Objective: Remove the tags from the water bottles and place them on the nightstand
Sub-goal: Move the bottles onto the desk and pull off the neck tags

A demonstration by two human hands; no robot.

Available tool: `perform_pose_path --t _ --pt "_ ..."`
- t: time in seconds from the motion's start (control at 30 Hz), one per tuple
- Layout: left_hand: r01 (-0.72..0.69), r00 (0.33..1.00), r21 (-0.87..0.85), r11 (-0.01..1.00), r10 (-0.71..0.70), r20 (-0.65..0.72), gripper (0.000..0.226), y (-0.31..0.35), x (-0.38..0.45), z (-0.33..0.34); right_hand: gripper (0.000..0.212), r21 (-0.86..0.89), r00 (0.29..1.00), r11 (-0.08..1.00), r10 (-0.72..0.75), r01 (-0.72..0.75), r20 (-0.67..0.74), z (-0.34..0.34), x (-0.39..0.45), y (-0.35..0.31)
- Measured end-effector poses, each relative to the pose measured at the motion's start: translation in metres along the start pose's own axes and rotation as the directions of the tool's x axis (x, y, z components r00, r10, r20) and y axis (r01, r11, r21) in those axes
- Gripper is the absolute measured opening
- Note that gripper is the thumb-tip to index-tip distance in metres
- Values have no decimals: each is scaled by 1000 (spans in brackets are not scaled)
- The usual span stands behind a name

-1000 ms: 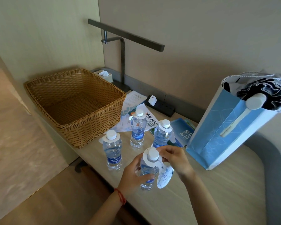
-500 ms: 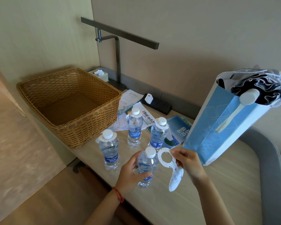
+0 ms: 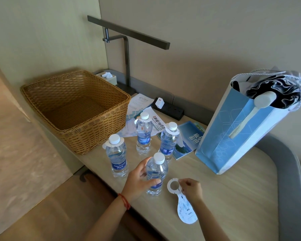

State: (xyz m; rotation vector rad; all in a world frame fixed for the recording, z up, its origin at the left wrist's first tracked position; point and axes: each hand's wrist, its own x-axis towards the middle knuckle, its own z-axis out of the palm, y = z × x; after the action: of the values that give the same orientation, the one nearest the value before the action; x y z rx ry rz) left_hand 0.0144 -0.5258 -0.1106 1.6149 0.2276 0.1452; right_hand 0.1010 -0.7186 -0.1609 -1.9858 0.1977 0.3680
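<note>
Broadly, a pale wood-grain nightstand (image 3: 233, 197) carries a square woven wicker basket (image 3: 76, 108), a glossy blue paper bag (image 3: 233, 136) and four clear plastic water bottles. Left hand (image 3: 139, 181) grips the nearest, untagged bottle (image 3: 156, 174). Right hand (image 3: 191, 189) pinches the white keyhole-shaped paper tag (image 3: 184, 206) lying flat on the wood beside it.

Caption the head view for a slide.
Left hand grips untagged bottle; right hand lays its tag on the nightstand.
</note>
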Motion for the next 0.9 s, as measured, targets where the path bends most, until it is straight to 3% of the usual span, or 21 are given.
perform_pose_path --t 0.37,0.53,0.7,0.9 --pt "23 999 -40 999 -22 23 68 7 -3 1 14 -194 997 978 -72 74 18 2 -5 8" --pt "8 999 0 1000 -8 40 71 10 0 -2 11 -142 985 975 -175 173 -4 -9 -7 -19" --pt "-21 1000 -7 1000 21 -10 46 25 10 -6 6 -112 926 927 -368 359 -81 -25 -7 -57" --pt "-88 996 30 996 88 -12 38 48 41 -11 17 -51 879 886 -463 461 -116 -37 0 -104"
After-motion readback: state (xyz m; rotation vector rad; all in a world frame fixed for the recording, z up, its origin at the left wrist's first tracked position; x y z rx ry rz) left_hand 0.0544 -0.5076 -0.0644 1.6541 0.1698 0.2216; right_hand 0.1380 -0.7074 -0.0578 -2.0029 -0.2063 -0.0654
